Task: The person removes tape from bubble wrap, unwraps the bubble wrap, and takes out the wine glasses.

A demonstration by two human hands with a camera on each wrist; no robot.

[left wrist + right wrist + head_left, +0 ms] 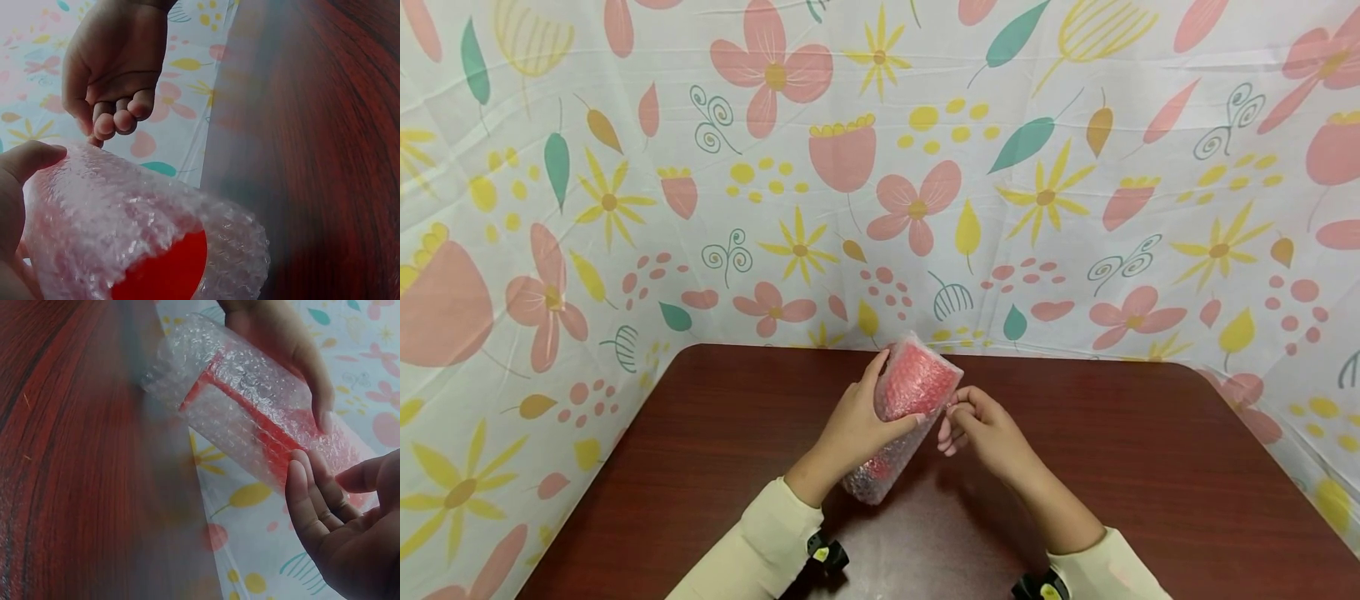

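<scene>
A red object wrapped in clear bubble wrap (917, 379) is held up at a tilt over the table, its kind hidden by the wrap. My left hand (857, 417) grips it from the left side, thumb across the front. In the left wrist view, bare red shows through the open end of the bubble wrap (125, 212). At the package's right edge, my right hand (985, 429) pinches the wrap's edge between thumb and forefinger, the other fingers curled. The right wrist view shows the right hand's fingertips (300, 462) against the wrapped side.
A dark reddish-brown wooden table (1112, 450) lies under both hands. Behind it and along its sides hangs a white cloth (917, 108) printed with flowers and leaves. Small black devices are strapped at both wrists below the cream sleeves (760, 533).
</scene>
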